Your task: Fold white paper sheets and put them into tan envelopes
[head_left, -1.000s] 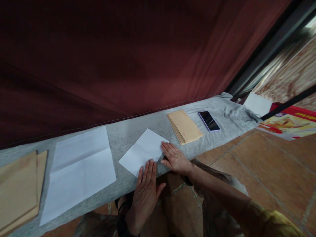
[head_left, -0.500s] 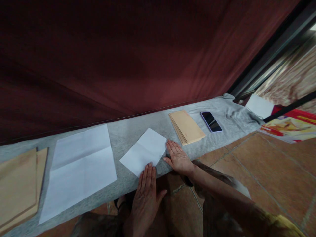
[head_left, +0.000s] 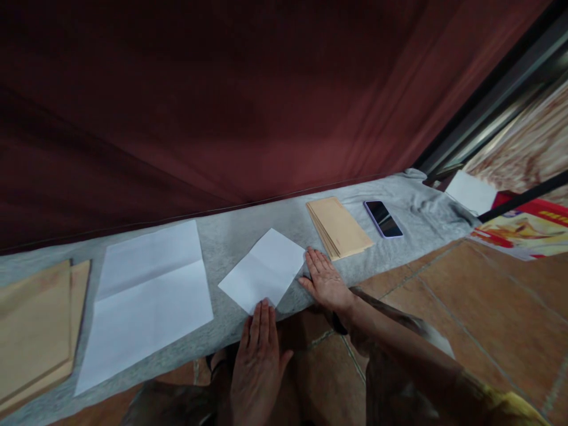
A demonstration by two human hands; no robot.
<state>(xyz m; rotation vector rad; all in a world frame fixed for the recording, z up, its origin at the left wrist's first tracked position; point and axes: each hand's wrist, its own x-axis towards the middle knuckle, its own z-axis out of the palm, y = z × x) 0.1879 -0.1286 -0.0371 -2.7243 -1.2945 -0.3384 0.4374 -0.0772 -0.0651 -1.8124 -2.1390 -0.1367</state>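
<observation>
A folded sheet of white paper lies turned at an angle on the grey cloth. My left hand is flat, its fingertips on the paper's near corner and the thumb out to the side. At the paper's right corner, my right hand rests with straight fingers, the fingertips touching or just beside the edge. Neither hand grips anything. Left of the folded paper is a larger white sheet, spread out with a crease across it. Just beyond my right hand lies a small stack of brown envelopes.
More brown envelopes are at the far left. A phone lies to the right of the envelope stack. Behind the narrow cloth-covered surface hangs a dark red curtain. A colourful printed box stands at the far right above the tiled floor.
My left hand has slid slightly left and down along the paper's near corner. My right hand stays about the same beside the right corner. The whole view has shifted slightly.
</observation>
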